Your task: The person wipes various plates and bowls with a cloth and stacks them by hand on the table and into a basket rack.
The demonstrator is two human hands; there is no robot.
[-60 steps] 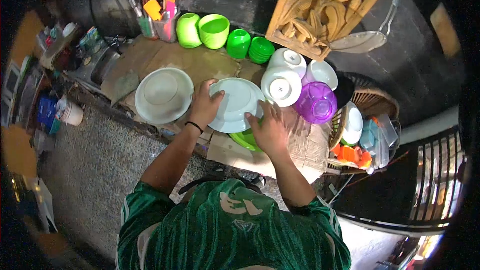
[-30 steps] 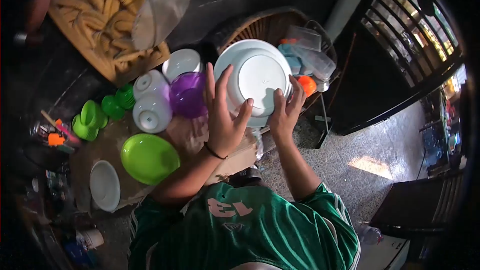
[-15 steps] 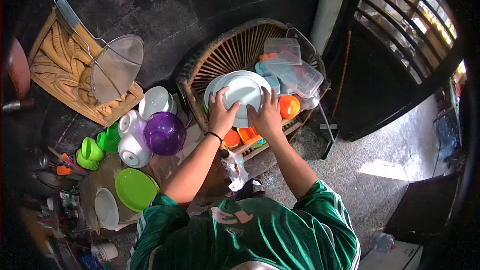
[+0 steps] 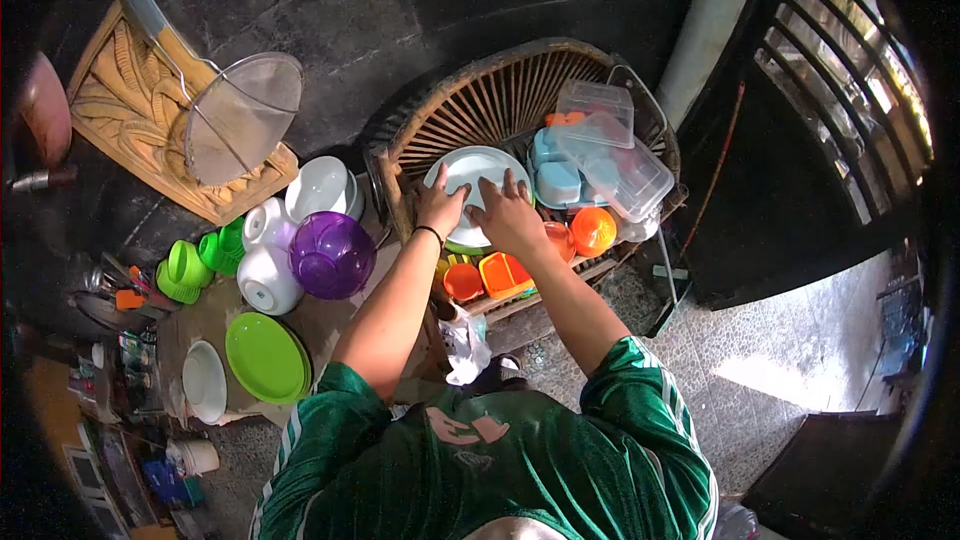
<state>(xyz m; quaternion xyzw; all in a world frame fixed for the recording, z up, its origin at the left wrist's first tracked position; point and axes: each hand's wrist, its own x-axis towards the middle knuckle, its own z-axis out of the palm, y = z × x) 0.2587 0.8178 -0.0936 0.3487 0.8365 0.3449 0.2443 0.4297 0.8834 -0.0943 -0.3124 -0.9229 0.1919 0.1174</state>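
Note:
A stack of white plates [image 4: 468, 156] sits in the left part of a bamboo chair, with a green rim showing beneath it. My left hand [image 4: 438, 210] rests at the stack's near left side, fingers spread over the top plate. Beside it, my right hand [image 4: 508, 218] reaches over the near right part with its fingers apart. Neither hand is wrapped round anything. An orange square container [image 4: 503, 275] and an orange round one [image 4: 463, 281] lie just in front of the plates. Light blue containers [image 4: 558, 183] and an orange ball-shaped cup [image 4: 594, 231] are to the right.
The bamboo chair [image 4: 440, 120] also holds clear plastic boxes [image 4: 632, 178]. To the left are a purple bowl [image 4: 332, 255], white bowls [image 4: 268, 280], green plates [image 4: 266, 357] and green cups [image 4: 180, 272]. A mesh strainer [image 4: 245, 120] leans on a carved wooden panel [image 4: 135, 100].
The plates have moved away from me and leftward against the containers, and now sit lower in the chair. My hands have loosened and spread, and more orange containers show.

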